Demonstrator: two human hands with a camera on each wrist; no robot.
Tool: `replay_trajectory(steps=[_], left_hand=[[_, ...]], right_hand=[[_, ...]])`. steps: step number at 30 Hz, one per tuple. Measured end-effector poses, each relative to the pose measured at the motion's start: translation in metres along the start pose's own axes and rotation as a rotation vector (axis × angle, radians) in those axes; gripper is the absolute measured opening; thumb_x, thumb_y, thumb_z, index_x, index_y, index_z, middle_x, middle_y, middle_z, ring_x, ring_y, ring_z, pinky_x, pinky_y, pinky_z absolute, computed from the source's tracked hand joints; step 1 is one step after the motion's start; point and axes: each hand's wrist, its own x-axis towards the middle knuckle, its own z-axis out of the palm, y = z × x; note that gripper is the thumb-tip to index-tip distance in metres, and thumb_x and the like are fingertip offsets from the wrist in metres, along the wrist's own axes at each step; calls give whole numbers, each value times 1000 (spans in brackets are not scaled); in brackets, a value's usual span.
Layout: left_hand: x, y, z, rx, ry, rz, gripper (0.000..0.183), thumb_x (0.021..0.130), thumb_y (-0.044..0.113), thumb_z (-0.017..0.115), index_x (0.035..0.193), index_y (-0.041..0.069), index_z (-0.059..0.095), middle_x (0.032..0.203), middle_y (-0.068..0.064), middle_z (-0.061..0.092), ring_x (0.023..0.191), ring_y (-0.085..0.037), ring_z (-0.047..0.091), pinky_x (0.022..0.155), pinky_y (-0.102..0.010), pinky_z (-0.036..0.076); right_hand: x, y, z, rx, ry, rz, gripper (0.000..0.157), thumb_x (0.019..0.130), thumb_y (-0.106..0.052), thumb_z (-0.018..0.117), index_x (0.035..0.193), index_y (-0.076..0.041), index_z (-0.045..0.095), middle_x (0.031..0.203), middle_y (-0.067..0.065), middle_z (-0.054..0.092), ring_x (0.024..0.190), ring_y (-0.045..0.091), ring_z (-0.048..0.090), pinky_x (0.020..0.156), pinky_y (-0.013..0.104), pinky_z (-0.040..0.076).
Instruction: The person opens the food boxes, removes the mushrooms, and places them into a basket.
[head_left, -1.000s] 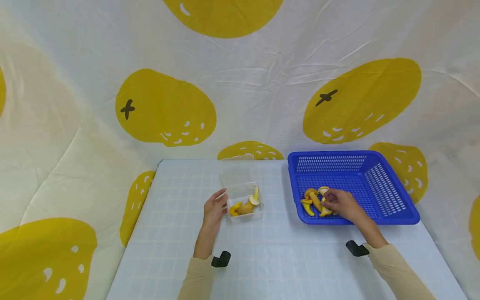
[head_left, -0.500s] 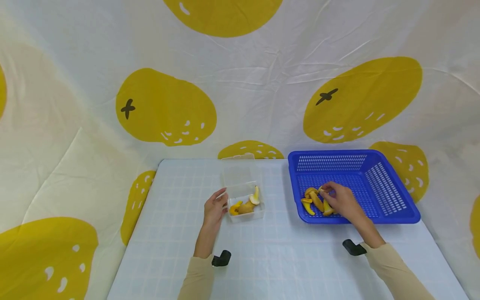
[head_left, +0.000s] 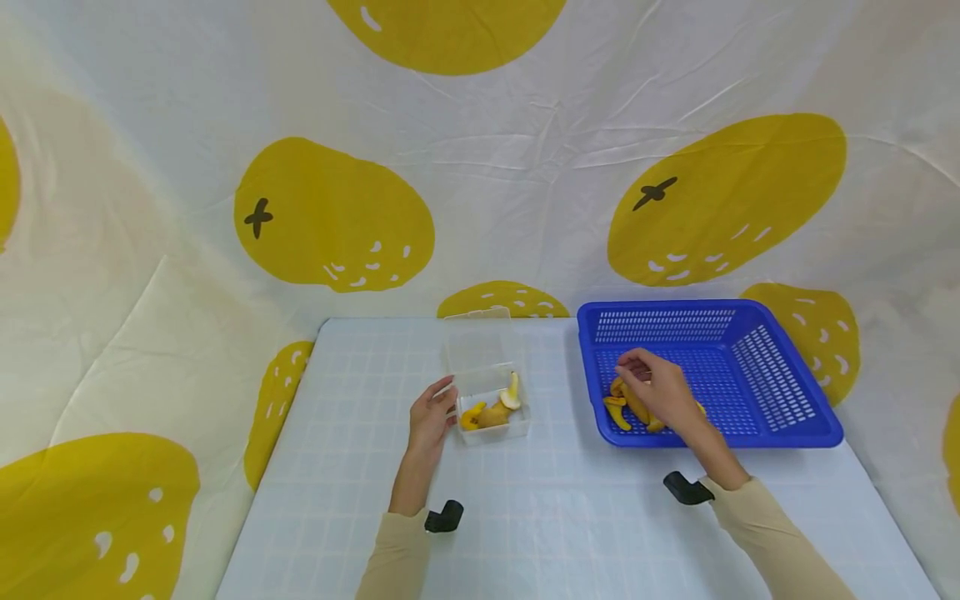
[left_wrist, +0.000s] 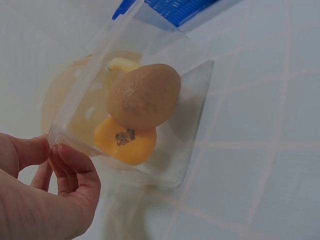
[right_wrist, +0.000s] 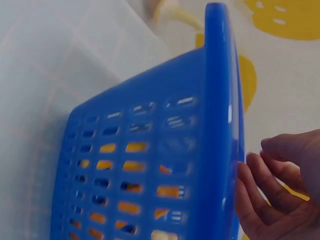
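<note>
In the head view my left hand (head_left: 431, 415) is at the left side of a clear hinged box (head_left: 491, 435); the left wrist view shows thumb and fingers pinching its edge. Inside lie a brownish mushroom (left_wrist: 145, 95), an orange-yellow mushroom (left_wrist: 127, 142) and a pale mushroom with a yellow stem (head_left: 512, 393). Over the left part of a blue basket (head_left: 780, 433) is my right hand (head_left: 656, 387), fingers bent and thumb near the fingertips. Nothing shows between them, but the grasp is partly hidden. Below it are several yellow mushrooms (head_left: 617, 412), partly covered by the hand.
The table (head_left: 555, 517) has a pale checked cloth. The box's lid (head_left: 477, 343) stands raised at its back. A white curtain (head_left: 517, 225) printed with yellow fruit hangs behind the table. The basket's raised walls surround the mushrooms on its left side.
My right hand has moved up and left within the basket, over the mushrooms; the pale cap near its fingertips is no longer visible. The left hand stays at the box.
</note>
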Motion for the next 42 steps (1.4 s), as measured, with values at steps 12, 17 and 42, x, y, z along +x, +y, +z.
replay_trajectory(steps=[12,17,42], left_hand=[[1,0,1,10,13,-8,38,103,15,65,140,6,62,122,-19,62,90,-22,58,66,-21,48],[1,-1,0,10,12,-2,38,103,15,65,139,6,63,117,-15,64,87,-21,58,66,-22,48],[2,-3,0,-8,12,11,37,102,13,65,138,4,63,119,-19,64,92,-28,60,66,-22,49]], right_hand=[[14,-30,28,103,-9,-48,16,100,-14,69,112,-2,69,101,10,72,91,24,68,82,29,58],[21,-46,42,134,-40,-79,14,99,-10,69,111,-2,69,101,9,71,90,23,68,83,39,59],[40,-93,127,87,-387,-273,21,96,0,70,116,2,66,113,18,68,103,32,64,96,46,54]])
